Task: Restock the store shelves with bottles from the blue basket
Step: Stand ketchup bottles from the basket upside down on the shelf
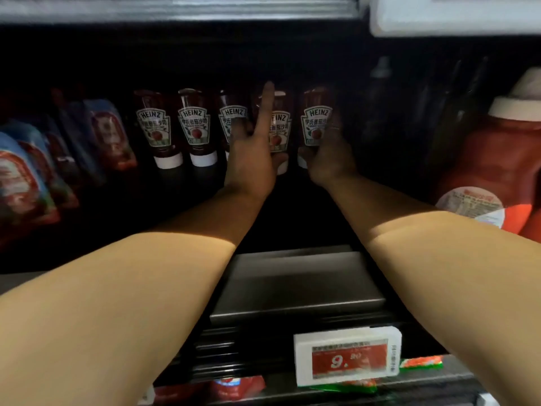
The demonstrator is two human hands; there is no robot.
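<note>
Your shelf is dark, both your arms reach deep into it. Landmark: the row of five Heinz ketchup bottles standing cap-down at the back, labels reading "HEINZ" with Chinese text. Right of the row, a big red bottle with a white cap. Left of the row, blue-and-red pouches. Your left hand is on the fourth bottle, forefinger straight up its front, thumb under it. Your right hand wraps the fifth bottle, fingers curled behind it. In front of the row, at the shelf edge, a price tag reads "9."; the remaining digits are blurred.
</note>
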